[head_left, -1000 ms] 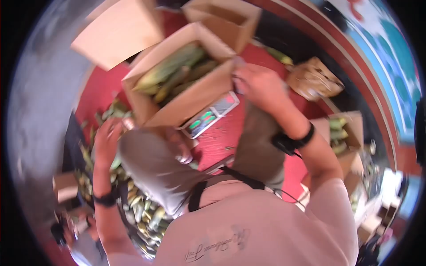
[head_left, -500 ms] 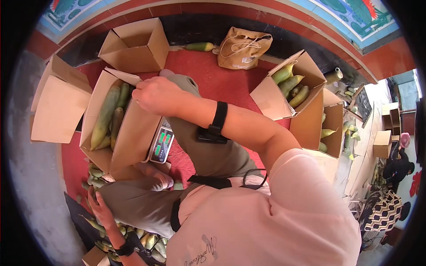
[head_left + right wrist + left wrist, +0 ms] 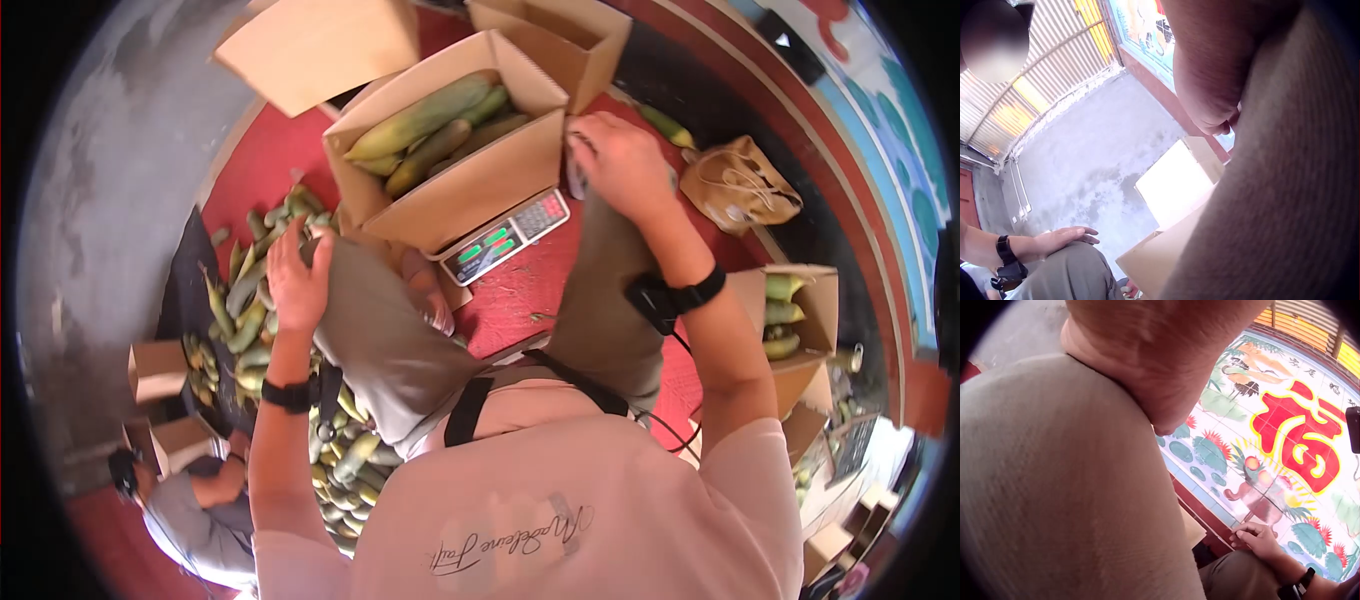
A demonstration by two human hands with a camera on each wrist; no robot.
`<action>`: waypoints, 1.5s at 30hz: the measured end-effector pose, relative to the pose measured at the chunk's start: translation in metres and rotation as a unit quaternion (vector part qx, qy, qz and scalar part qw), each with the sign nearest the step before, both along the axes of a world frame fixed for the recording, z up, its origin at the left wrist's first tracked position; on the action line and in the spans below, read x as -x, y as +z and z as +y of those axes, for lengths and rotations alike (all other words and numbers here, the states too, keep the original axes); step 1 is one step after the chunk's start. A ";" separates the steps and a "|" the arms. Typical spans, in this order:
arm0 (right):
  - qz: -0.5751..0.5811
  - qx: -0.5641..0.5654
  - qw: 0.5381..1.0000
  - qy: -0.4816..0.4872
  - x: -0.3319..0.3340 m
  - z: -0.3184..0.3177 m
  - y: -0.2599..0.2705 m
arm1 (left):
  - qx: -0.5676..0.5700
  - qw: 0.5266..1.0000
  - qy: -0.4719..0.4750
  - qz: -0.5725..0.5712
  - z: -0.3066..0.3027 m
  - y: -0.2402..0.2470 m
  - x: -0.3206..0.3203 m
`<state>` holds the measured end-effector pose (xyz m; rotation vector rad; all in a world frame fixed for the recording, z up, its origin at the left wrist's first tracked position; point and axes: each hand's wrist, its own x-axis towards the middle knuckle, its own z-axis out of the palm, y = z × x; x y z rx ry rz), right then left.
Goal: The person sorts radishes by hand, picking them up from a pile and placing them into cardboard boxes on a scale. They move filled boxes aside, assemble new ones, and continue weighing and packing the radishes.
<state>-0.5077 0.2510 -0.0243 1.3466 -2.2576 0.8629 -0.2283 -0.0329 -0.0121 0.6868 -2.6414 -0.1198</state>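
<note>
A heap of green vegetables lies on the floor at far left. The left hand rests flat on the left knee, fingers spread. Next comes the cardboard box of long green vegetables, standing on a scale. The right hand lies on the right knee with its fingers fairly straight, just beside the box's corner (whether they touch it, I cannot tell).

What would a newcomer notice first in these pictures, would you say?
The open cardboard box at top centre, packed with long green-yellow fruits, stands on a digital scale with lit green digits. A loose pile of like fruits lies at lower left. The left hand rests on one knee, the right hand on the other, beside the box.
</note>
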 end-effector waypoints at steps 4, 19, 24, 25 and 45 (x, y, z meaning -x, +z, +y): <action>-0.007 -0.013 1.000 -0.018 0.000 0.002 0.002 | 0.010 1.000 0.006 0.010 -0.002 -0.002 0.000; -0.021 -0.027 0.999 -0.019 -0.005 -0.003 0.004 | 0.027 0.999 0.039 0.024 0.000 -0.007 -0.004; -0.028 -0.025 0.999 -0.019 -0.005 -0.005 0.004 | 0.034 0.998 0.033 0.029 -0.002 -0.010 -0.004; -0.027 -0.025 0.999 -0.018 -0.005 -0.004 0.004 | 0.039 0.998 0.031 0.030 -0.002 -0.010 -0.004; -0.167 -0.025 0.936 -0.307 0.010 0.183 -0.091 | 0.004 1.000 -0.003 -0.025 -0.010 -0.011 -0.009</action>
